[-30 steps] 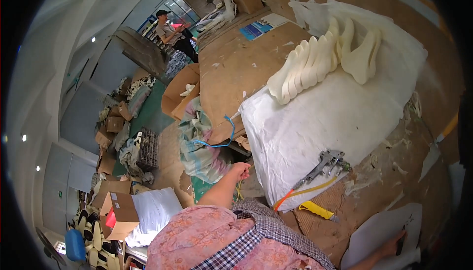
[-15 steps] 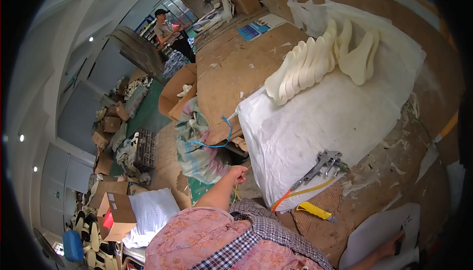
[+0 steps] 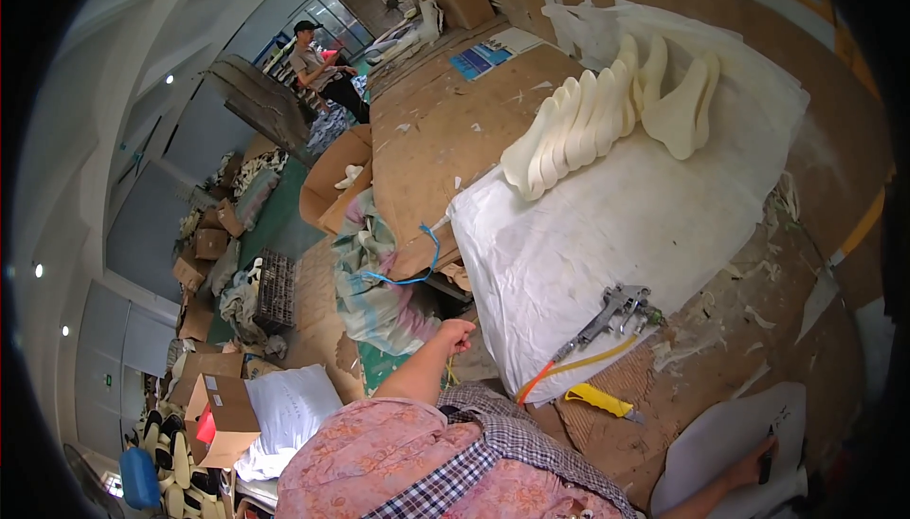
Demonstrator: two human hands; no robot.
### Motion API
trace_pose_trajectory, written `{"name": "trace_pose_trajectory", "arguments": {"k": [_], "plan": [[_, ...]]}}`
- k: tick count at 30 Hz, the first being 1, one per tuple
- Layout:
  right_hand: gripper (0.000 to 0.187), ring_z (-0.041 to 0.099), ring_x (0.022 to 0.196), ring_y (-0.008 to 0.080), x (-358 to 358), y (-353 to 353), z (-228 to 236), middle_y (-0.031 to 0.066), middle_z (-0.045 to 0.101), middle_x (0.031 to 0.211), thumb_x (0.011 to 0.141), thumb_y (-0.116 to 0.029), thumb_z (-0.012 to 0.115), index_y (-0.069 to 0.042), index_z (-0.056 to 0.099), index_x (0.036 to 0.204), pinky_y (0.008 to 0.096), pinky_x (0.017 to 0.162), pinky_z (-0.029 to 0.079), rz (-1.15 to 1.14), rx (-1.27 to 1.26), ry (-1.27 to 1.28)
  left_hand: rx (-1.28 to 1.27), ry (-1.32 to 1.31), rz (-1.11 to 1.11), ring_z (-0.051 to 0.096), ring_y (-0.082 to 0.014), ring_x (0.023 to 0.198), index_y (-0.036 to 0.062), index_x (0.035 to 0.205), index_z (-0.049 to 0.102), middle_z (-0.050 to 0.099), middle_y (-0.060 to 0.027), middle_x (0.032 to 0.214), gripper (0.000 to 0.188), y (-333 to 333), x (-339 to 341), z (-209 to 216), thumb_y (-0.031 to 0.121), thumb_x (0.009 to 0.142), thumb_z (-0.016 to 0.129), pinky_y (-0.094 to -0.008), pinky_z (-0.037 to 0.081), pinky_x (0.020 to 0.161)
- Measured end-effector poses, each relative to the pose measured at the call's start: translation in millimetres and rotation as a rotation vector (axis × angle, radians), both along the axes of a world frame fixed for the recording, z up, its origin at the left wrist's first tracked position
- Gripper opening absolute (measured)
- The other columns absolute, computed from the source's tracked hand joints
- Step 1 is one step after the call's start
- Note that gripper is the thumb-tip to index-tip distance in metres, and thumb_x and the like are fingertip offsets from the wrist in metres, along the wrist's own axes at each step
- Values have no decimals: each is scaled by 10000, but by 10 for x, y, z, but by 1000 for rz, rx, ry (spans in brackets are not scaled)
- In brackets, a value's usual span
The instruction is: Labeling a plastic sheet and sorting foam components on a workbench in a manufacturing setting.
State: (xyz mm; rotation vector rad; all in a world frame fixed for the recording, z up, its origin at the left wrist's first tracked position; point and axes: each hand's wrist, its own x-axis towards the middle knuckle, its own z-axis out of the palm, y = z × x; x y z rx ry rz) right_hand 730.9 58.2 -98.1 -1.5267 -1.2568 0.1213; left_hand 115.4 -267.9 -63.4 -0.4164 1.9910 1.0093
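Right hand (image 3: 745, 470) has its fingers round a dark pen (image 3: 765, 467) over the white sheet (image 3: 697, 438), surface's (image 3: 706, 353) near right. Left hand (image 3: 457, 335) is clenched, seemingly empty; I'd pin the sheet flat with it.

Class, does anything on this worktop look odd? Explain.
Pale, stringy scraps untidily litter the brown worktop beside the wrinkled white sheet; the yellow-handled utility knife lies with its grey blade apparently exposed, risking cuts.

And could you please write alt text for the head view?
A person's right hand holds a dark, pen-like object at a marked white sheet; the left hand is curled. Nearby lie a yellow cutter, spray gun and cream sole-shaped pieces.
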Motion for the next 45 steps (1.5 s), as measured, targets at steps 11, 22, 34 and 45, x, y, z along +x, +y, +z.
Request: {"name": "trace_pose_trajectory", "arguments": {"k": [11, 22, 34, 45], "plan": [[223, 598, 880, 210, -190, -323, 522, 142, 636, 965, 862, -169, 589, 31, 606, 960, 297, 804, 474, -169, -262, -59, 104, 3, -63, 386, -107, 400, 108, 644, 529, 397, 17, 509, 134, 303, 108, 49, 104, 741, 622, -261, 317, 368], [189, 544, 809, 203, -209, -139, 283, 85, 569, 841, 767, -112, 680, -19, 614, 918, 310, 732, 453, -66, -11, 261, -121, -70, -59, 455, -168, 416, 142, 664, 521, 443, 18, 477, 165, 249, -55, -114, 212, 787, 606, -282, 393, 371], [117, 532, 776, 223, -303, -155, 317, 92, 570, 829, 762, -70, 653, -27, 619, 865, 322, 707, 453, -89, -50, 52, -124, -13, -83, 466, -165, 430, 147, 762, 569, 434, 23, 483, 95, 329, -117, -42, 226, 797, 608, -278, 383, 369], [124, 535, 778, 242, -355, -90, 418, 98, 582, 817, 765, -50, 636, -8, 607, 878, 334, 692, 455, -142, -45, 16, -107, -13, -70, 465, -172, 426, 136, 796, 591, 439, 13, 489, 86, 209, -193, 1, 221, 803, 601, -276, 385, 370]]}}
